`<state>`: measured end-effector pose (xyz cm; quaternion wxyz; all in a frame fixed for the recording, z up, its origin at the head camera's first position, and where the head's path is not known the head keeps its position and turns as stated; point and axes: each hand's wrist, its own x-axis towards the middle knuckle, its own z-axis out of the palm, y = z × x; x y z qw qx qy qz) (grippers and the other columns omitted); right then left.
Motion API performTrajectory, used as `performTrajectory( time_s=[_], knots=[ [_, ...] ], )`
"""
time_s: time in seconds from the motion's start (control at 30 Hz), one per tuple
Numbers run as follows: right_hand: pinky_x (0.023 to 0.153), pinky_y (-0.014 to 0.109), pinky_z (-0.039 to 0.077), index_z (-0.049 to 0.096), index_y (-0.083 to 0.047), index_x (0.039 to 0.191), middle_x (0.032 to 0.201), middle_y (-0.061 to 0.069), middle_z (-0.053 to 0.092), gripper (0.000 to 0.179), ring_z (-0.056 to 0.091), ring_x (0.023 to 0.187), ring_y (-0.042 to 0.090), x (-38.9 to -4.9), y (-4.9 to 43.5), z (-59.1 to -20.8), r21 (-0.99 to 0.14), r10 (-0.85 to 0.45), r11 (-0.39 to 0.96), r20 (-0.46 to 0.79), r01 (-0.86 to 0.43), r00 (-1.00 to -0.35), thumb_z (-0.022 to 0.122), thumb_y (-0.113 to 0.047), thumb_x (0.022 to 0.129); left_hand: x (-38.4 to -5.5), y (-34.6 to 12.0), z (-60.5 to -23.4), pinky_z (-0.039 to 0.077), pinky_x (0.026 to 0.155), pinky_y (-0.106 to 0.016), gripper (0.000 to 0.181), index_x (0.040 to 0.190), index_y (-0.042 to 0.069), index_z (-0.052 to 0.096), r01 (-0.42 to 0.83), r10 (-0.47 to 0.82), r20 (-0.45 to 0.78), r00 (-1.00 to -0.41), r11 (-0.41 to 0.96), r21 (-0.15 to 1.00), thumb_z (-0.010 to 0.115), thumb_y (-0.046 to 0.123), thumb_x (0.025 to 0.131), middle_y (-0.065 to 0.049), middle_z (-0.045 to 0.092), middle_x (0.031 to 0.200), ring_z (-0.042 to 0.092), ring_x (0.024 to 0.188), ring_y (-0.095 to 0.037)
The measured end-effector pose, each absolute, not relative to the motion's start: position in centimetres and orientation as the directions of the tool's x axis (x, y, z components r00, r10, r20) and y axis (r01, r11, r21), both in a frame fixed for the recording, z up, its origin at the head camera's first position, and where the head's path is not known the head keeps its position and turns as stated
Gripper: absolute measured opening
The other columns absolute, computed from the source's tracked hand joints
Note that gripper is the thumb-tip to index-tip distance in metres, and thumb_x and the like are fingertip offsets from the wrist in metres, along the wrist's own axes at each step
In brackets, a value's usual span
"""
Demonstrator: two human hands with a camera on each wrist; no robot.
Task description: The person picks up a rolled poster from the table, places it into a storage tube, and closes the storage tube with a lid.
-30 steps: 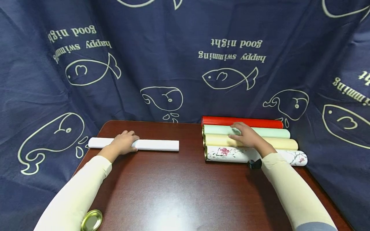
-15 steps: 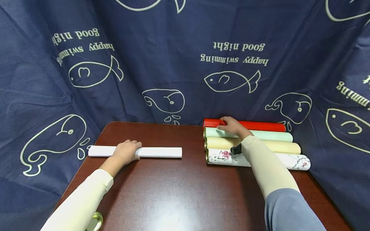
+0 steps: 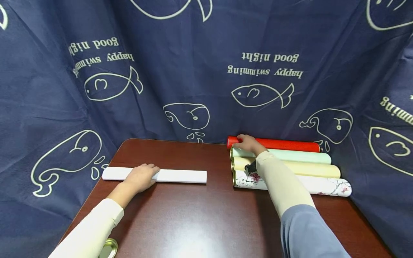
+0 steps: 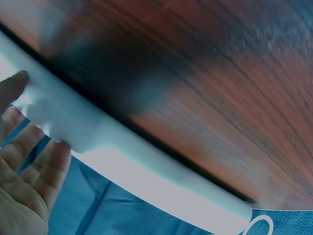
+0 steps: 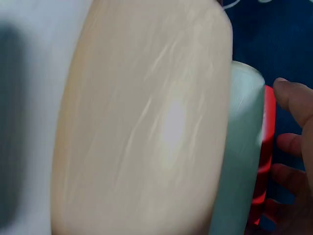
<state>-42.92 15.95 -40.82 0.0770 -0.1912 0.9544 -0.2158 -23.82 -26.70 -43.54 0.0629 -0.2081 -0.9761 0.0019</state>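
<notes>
A plain white roll (image 3: 184,176) lies crosswise on the left of the table. My left hand (image 3: 140,178) grips its middle from above; the left wrist view has the thumb on one side of the roll (image 4: 161,181) and the fingers on the other. At the back right, my right hand (image 3: 248,144) holds a red tube (image 3: 287,144) near its left end. Its fingers curl at the red tube's far side in the right wrist view, partly cut off by the frame. Beside the red one lie a pale green tube (image 3: 300,156), a cream tube (image 3: 316,169) and a white flower-patterned tube (image 3: 335,187).
A round gold lid (image 3: 109,248) lies at the lower left, partly behind the left sleeve. The dark brown table (image 3: 193,215) ends at a navy curtain (image 3: 200,71) with fish drawings. My right sleeve passes over the cream and flowered tubes.
My right hand has moved back and left from above the green and cream tubes to the red tube and taken hold. The red tube has slid slightly left. The left hand stays on the white roll.
</notes>
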Motion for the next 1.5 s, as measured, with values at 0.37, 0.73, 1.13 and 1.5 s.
performTrajectory(
  time_s=[0.37, 0.73, 1.13, 1.5],
  knots=[
    [0.109, 0.056, 0.029, 0.045, 0.004, 0.143, 0.141, 0.029, 0.048, 0.064, 0.042, 0.129, 0.048, -43.4, 11.9, -40.6, -0.323, -0.393, 0.880, -0.083, -0.348, -0.916, 0.064, -0.033, 0.094, -23.6, -26.1, -44.1, 0.054, 0.062, -0.045, 0.043, 0.102, 0.006, 0.067, 0.377, 0.384, 0.200, -0.901, 0.923, -0.077, 0.091, 0.017, 0.068, -0.012, 0.055, 0.098, 0.057, 0.092, -0.035],
    [0.096, 0.056, 0.034, 0.045, -0.012, 0.147, 0.143, 0.015, 0.050, 0.076, 0.046, 0.123, 0.041, -43.3, 7.2, -41.7, -0.184, -0.368, 0.919, -0.076, -0.350, -0.927, 0.080, -0.031, 0.082, -20.6, -27.4, -45.3, 0.049, 0.086, -0.052, 0.033, 0.108, 0.004, 0.060, 0.395, 0.351, 0.244, -0.904, 0.904, 0.164, 0.079, 0.016, 0.084, -0.014, 0.066, 0.107, 0.062, 0.103, -0.036],
    [0.106, 0.061, 0.027, 0.044, -0.015, 0.148, 0.140, 0.013, 0.050, 0.077, 0.040, 0.127, 0.041, -43.1, 6.4, -43.1, -0.007, -0.411, 0.912, -0.038, -0.411, -0.911, 0.082, -0.023, 0.081, -20.3, -26.5, -45.7, 0.051, 0.081, -0.047, 0.037, 0.106, 0.004, 0.061, 0.463, 0.400, 0.312, -0.862, 0.872, 0.160, 0.085, 0.009, 0.077, -0.012, 0.066, 0.103, 0.062, 0.095, -0.033],
    [0.092, 0.056, 0.043, 0.043, -0.016, 0.146, 0.126, 0.015, 0.048, 0.076, 0.053, 0.107, 0.039, -43.5, 5.9, -40.6, -0.029, -0.556, 0.816, 0.233, -0.578, -0.798, 0.083, -0.028, 0.082, -20.9, -26.8, -45.9, 0.049, 0.083, -0.054, 0.037, 0.107, 0.008, 0.063, 0.432, 0.372, 0.338, -0.865, 0.894, 0.121, 0.085, 0.015, 0.077, -0.012, 0.068, 0.107, 0.063, 0.100, -0.034]
  ],
)
